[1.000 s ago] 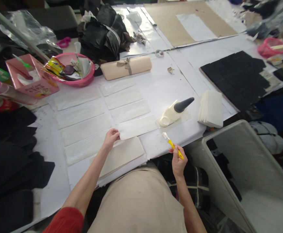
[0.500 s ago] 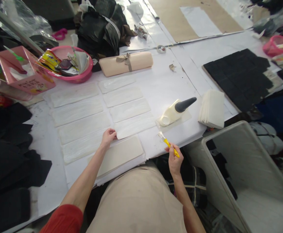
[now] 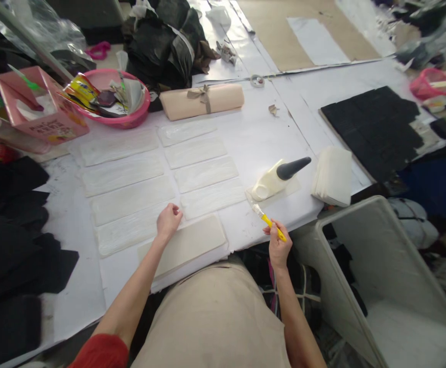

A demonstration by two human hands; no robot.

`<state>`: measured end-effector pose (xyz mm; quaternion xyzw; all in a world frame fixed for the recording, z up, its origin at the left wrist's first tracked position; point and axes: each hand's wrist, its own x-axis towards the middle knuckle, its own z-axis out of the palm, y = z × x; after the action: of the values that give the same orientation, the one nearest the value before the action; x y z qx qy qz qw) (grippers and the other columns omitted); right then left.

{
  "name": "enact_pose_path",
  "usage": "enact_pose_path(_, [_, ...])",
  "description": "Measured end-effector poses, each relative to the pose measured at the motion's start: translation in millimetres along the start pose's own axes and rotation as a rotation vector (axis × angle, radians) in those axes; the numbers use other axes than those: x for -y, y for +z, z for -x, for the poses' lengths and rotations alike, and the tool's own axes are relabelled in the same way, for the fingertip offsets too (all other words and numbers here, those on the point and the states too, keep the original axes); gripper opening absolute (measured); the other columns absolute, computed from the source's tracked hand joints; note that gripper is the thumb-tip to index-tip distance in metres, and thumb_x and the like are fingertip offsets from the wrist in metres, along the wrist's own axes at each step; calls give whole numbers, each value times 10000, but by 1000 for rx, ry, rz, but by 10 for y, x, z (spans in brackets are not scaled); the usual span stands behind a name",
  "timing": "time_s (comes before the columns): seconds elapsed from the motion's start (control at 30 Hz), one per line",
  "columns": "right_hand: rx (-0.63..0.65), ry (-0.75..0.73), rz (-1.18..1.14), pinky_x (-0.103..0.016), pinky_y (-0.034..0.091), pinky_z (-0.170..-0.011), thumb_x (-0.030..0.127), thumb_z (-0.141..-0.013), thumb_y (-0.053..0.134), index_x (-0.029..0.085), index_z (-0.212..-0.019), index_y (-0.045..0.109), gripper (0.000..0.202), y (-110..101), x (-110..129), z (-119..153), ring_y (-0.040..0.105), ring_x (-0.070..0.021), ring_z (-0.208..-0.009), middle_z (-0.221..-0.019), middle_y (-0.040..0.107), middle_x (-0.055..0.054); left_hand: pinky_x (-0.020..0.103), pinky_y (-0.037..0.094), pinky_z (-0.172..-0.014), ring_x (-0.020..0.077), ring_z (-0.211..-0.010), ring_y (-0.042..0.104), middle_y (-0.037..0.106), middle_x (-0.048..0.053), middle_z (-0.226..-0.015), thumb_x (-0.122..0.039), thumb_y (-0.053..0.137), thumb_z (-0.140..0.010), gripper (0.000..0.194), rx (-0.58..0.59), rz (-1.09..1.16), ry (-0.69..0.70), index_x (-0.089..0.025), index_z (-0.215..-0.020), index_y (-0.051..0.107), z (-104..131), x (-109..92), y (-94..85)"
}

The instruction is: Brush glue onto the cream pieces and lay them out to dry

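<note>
My right hand is closed around the yellow handle of a paintbrush. Its whitish bristles are at the near edge of a small translucent sheet. On that sheet lies a cream bottle with a long black nozzle. My left hand has its fingers curled together beside the near-left corner of a coated pale strip; whether anything is in them is hidden. Just below that hand rests a stack of plain off-white strips. Shiny coated strips lie in two columns.
A pink basin of small items and a pink box stand at back left. Behind the strips is a tied peach roll. At right are a pale stack, black pieces and a large bin below the table edge.
My right hand has shifted slightly right and down, and the brush tip now meets the sheet by the bottle. My left fingers have come slightly away from the coated strip's corner.
</note>
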<state>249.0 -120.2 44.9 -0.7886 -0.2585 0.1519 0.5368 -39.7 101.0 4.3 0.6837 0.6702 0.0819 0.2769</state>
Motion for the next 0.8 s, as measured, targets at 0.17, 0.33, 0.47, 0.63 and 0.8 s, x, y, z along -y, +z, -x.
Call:
enact_pose_path(0.17, [-33,-24,30,-305,583,-667,506,-918,526,149,-1011,637,385,25,9,-452,686,-167,-651,-723,678,-23,304,384,-611,246,-675,637,669,35,-660,-511,501,-807,291,74,-14,9,-242,-751,597,416,353,-344])
enact_pose_path(0.33, [73,-150,193,-304,548,-698,509,-928,500,175,-1004,662,379,67,-57,-801,676,-167,-699,-888,703,-60,332,396,-604,268,-664,624,656,38,-671,-629,503,-777,396,17,-65,-203,-246,-749,600,872,972,-669])
enact_pose_path(0.47, [181,-318,354,-336,518,-772,509,-956,454,181,-986,687,403,141,-74,-949,661,-201,-818,-962,698,-98,359,433,-621,285,-700,629,655,37,-721,-662,570,-712,412,-65,-56,-346,-256,-779,559,1161,1285,-744])
enact_pose_path(0.63, [308,-428,549,-333,489,-758,510,-997,359,178,-987,704,479,239,-57,-1024,644,-220,-847,-936,685,-119,386,468,-668,308,-769,660,681,54,-763,-671,600,-670,449,-33,2,-417,-246,-805,554,1322,1424,-662])
enact_pose_path(0.8, [335,-527,749,-273,447,-636,436,-1024,334,183,-1064,701,447,198,-51,-952,637,-190,-758,-941,680,-102,381,478,-655,286,-673,665,688,45,-666,-661,600,-680,454,58,97,-427,-221,-787,631,1358,1506,-594])
